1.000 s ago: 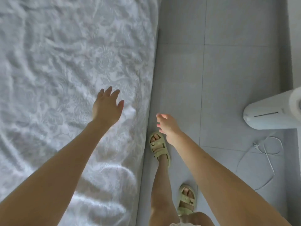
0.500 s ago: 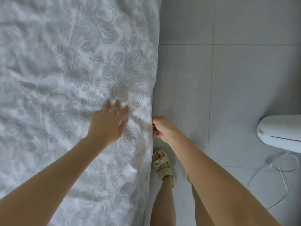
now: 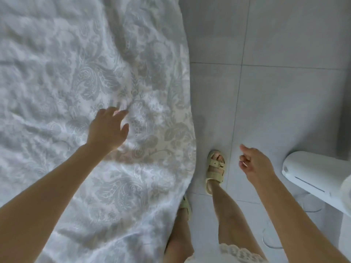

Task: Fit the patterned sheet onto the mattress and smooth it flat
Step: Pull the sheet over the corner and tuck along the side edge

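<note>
A white sheet with a grey floral pattern (image 3: 79,76) covers the mattress across the left half of the view, wrinkled, with its right edge curving down the mattress side. My left hand (image 3: 108,128) lies palm down on the sheet near that edge, fingers spread and blurred. My right hand (image 3: 254,164) hangs over the floor well to the right of the bed, fingers loosely curled, holding nothing and apart from the sheet.
Grey floor tiles (image 3: 275,92) run along the bed's right side. My sandalled feet (image 3: 215,168) stand beside the mattress. A white appliance (image 3: 311,173) sits at the right edge with a thin cable on the floor near it.
My right hand has let go of the sheet's edge and swung right, out over the floor. My left hand slid forward across the sheet. I stepped along the bed.
</note>
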Demonstrator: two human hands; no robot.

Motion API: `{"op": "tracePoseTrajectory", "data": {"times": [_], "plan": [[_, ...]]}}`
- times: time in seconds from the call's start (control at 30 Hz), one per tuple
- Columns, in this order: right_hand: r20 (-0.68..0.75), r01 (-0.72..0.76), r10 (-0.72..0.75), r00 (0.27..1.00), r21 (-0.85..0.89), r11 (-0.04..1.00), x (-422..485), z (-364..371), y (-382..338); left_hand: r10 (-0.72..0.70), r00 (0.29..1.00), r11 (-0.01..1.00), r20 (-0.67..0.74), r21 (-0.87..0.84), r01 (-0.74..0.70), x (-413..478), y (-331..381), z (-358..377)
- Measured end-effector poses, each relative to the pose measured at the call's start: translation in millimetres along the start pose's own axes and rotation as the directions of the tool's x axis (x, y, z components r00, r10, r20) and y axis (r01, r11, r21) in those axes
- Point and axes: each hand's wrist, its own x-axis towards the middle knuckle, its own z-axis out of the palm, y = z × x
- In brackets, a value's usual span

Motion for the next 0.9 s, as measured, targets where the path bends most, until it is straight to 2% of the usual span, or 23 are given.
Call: {"op": "tracePoseTrajectory", "data": {"times": [0.07,0.13,0.3,0.4,0.47,0.6,0.77,0.83,0.9], "plan": [[0.102,0.055,-0.036,0.994,-0.192,0.980,4,21,-17,-0.023,1.000,0.999,0.020,-0.025,0.024,20,11,-6],[0.224,0.127,-0.056,0.973,-0.314,0.941,6,59,-30,-0.042,0.999,0.998,0.010,-0.053,0.043,36,24,-15],[0.324,0.209,-0.069,0.944,-0.422,0.882,7,154,-53,-0.020,0.985,0.995,-0.173,-0.103,0.002,75,40,-51],[0.379,0.208,-0.028,0.925,-0.444,0.872,13,202,-75,-0.087,0.959,0.987,-0.271,-0.156,0.045,114,32,-81],[0.379,0.197,-0.023,0.925,-0.426,0.883,23,234,-97,-0.110,0.960,0.986,-0.258,-0.148,0.074,148,23,-100],[0.330,0.131,-0.012,0.944,-0.340,0.931,46,304,-151,-0.066,0.976,0.997,-0.205,-0.040,0.059,225,3,-133],[0.299,0.114,-0.020,0.954,-0.301,0.947,77,389,-206,-0.045,0.991,0.997,-0.127,-0.069,0.036,294,-3,-155],[0.285,0.184,-0.086,0.955,-0.338,0.923,80,406,-214,-0.007,0.989,1.000,-0.145,-0.008,0.006,302,-2,-160],[0.202,0.302,-0.248,0.948,-0.316,0.899,76,401,-229,0.028,0.976,0.999,-0.216,-0.013,-0.032,306,-3,-171]]}}
